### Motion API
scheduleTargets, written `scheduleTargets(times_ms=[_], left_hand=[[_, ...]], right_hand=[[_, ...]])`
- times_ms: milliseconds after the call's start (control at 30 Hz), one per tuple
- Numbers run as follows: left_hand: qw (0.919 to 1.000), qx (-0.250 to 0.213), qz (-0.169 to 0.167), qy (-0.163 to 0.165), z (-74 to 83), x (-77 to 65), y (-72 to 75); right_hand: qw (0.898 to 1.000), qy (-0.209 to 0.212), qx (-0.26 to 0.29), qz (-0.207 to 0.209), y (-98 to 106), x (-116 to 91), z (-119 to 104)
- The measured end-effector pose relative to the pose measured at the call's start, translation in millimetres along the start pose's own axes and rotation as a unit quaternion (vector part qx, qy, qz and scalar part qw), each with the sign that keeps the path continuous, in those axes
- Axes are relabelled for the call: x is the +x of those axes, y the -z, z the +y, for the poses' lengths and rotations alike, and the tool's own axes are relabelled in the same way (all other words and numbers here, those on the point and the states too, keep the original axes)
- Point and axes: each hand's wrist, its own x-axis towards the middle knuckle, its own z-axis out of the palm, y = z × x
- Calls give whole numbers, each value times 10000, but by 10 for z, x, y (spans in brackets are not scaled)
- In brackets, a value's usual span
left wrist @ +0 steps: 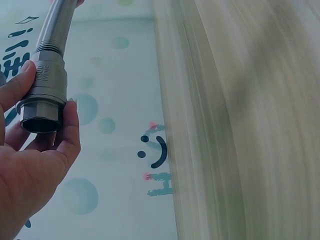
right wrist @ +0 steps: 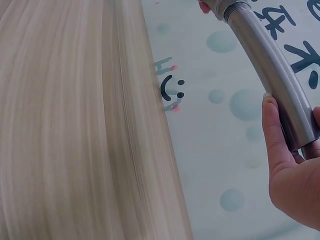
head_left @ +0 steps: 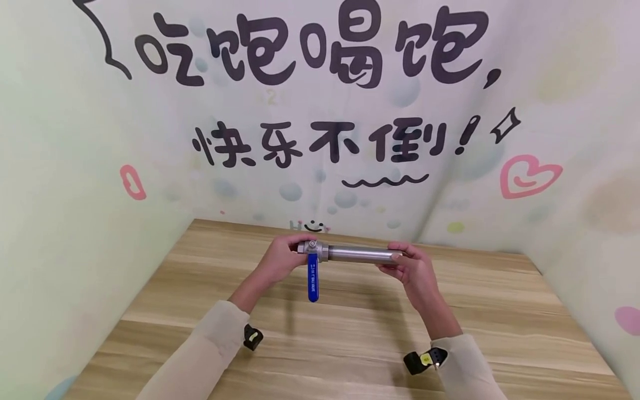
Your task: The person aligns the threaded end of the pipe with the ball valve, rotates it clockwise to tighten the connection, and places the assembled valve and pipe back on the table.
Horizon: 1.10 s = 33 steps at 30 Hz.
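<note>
A steel ball valve [head_left: 322, 251] with a blue lever handle [head_left: 313, 280] is joined to a straight steel pipe [head_left: 357, 254], held roughly level above the table. My left hand [head_left: 281, 258] grips the valve body at the left end, thumb on one side and fingers on the other. Around the far right end of the pipe, my right hand [head_left: 416, 272] has its thumb and fingers curled. In the left wrist view the hexagonal open end of the valve [left wrist: 42, 117] faces the palm. Threads [right wrist: 237, 11] show at the joint in the right wrist view.
Below the hands lies a wood-grain table [head_left: 330, 344]. A printed cloth wall [head_left: 320, 100] with dark lettering rises along its back edge, and pale walls stand at both sides. Black straps [head_left: 425, 360] are worn at the sleeves.
</note>
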Motion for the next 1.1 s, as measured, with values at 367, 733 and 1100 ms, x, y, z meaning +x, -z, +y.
scheduleTargets(times_ms=[367,733,1100], left_hand=[[9990,302,-297,154,11,-11,34],[9978,407,-500,144,28,-5,50],[9985,244,-459,189,-21,2,25]], right_hand=[[9996,157,155,-170,38,-26,95],[9986,292,278,-350,85,-15,145],[9996,195,31,-183,67,23,154]])
